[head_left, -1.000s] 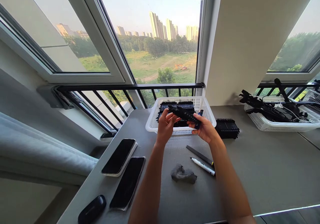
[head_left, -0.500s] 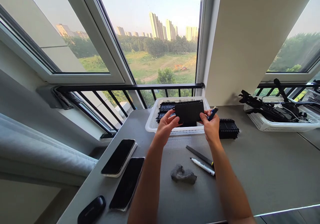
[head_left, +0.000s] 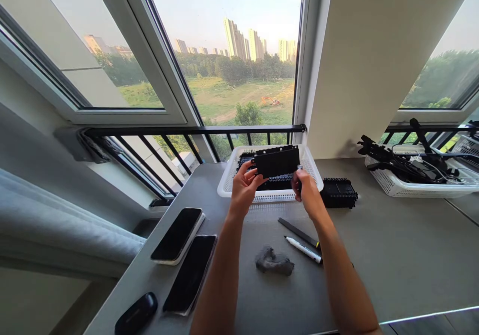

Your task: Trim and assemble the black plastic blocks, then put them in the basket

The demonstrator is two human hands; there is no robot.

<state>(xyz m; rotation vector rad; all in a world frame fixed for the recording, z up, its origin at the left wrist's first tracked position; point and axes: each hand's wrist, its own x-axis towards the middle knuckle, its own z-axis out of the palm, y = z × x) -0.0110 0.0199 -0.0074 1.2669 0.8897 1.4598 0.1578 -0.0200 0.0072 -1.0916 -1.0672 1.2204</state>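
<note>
My left hand [head_left: 244,188] pinches the left end of a flat black rectangular panel [head_left: 277,161], held tilted above a white plastic basket [head_left: 224,188]. At the panel's right edge, my right hand [head_left: 307,189] is closed around a small dark-blue tool [head_left: 298,179]. Its greyish end meets or nearly meets the panel's corner; the exact kind is hidden by my fingers. Under the panel, several black ribbed plastic parts [head_left: 243,161] lie in the basket. A similar stack of black parts [head_left: 340,193] rests on the table just right of the basket.
On the grey table [head_left: 392,255] lie a crumpled grey cloth-like lump [head_left: 274,262], a white marker [head_left: 304,249] and a dark flat strip [head_left: 298,231]. Two phones [head_left: 178,235] and a black rounded case [head_left: 136,314] are at left. Another basket [head_left: 396,188] holds black parts and cables.
The panel has shifted slightly left and tilted. My right hand has let go of its right edge and turned the dark-blue tool in toward the panel's corner.
</note>
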